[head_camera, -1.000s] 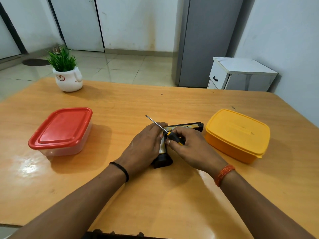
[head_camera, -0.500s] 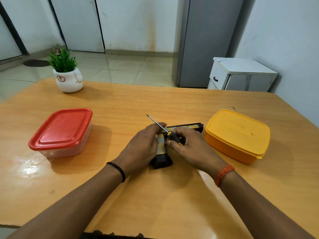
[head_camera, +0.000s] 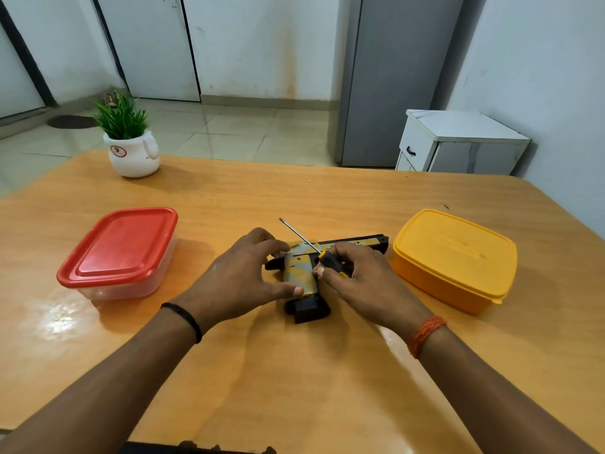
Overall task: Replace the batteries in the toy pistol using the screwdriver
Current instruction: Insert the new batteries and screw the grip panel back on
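Observation:
The black and yellow toy pistol (head_camera: 299, 280) lies flat on the wooden table (head_camera: 294, 371), barrel pointing right, grip toward me. My left hand (head_camera: 242, 280) sits at its left side, fingers spread, thumb touching the lower grip and index finger near the top. My right hand (head_camera: 360, 283) rests over the pistol's right part and is shut on the screwdriver (head_camera: 314, 250); its black and yellow handle is between my fingers and the thin metal shaft points up and away to the left. No batteries are visible.
A clear box with a red lid (head_camera: 121, 250) stands at the left. A closed yellow box (head_camera: 455, 257) stands close to the pistol's muzzle on the right. A small potted plant (head_camera: 129, 142) is at the far left of the table.
My left hand has lifted and drawn back to the left, uncovering the pistol's grip, and its fingers have spread. My right hand and the screwdriver have stayed in place.

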